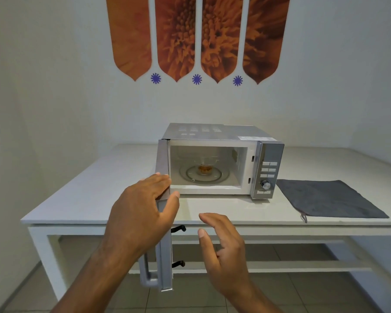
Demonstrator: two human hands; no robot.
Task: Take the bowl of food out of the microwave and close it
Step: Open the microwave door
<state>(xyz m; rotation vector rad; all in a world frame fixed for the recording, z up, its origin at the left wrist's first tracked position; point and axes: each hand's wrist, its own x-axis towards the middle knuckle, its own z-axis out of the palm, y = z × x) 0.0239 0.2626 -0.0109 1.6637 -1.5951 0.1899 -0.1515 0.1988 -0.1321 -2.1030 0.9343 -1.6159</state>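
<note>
A silver microwave [221, 134] stands on the white table [95, 199] with its door [164, 251] swung wide open toward me. Inside, on the glass turntable, sits a clear glass bowl [204, 164] with orange-brown food in it. My left hand [142, 211] grips the top edge of the open door, fingers on its outer side and thumb on the inner side. My right hand [224, 247] hovers in front of the table edge, below the microwave's opening, fingers apart and holding nothing.
A dark grey cloth [330, 199] lies flat on the table right of the microwave. The control panel [268, 175] with buttons and a knob is on the microwave's right side. White walls enclose the table's back and sides; tiled floor lies below.
</note>
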